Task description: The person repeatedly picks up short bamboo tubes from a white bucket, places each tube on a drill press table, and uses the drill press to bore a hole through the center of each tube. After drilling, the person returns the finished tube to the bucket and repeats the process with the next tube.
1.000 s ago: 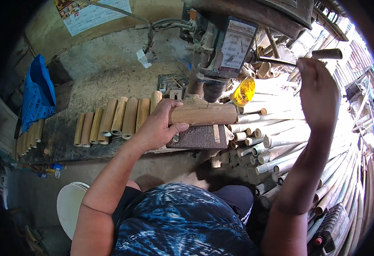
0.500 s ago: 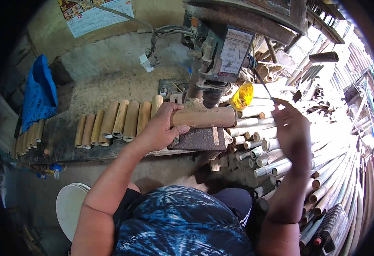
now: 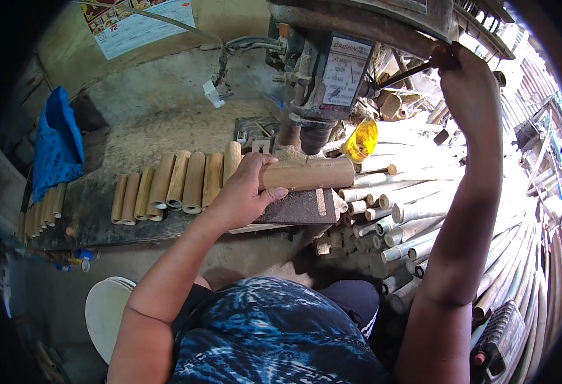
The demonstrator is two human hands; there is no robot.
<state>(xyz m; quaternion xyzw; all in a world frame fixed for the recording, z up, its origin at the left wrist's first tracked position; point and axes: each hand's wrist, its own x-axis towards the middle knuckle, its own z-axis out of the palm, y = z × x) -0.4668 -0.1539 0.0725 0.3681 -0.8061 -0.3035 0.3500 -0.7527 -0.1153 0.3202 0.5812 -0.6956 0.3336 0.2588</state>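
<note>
My left hand (image 3: 239, 195) grips the left end of a cut bamboo tube (image 3: 313, 175), thumb in front and fingers over the top. The tube lies sideways on the dark block-like table (image 3: 293, 211) of a drill press (image 3: 348, 70). Just above the tube hangs the drill chuck (image 3: 315, 139); whether a bit touches the bamboo I cannot make out. Raised at the upper right, my right hand (image 3: 470, 80) is closed round the knobbed end of the press's feed lever (image 3: 406, 75).
Several bamboo tubes (image 3: 194, 182) lean in a row on the workbench (image 3: 82, 224). A blue bag (image 3: 60, 147) stands left, a white bucket (image 3: 105, 313) below it. Bamboo poles (image 3: 422, 224) are heaped at right beside a yellow container (image 3: 361, 141).
My right hand has moved up and outward, and the feed lever has swung from pointing down to nearly level, slightly raised. My left hand and the tube stay on the press table.
</note>
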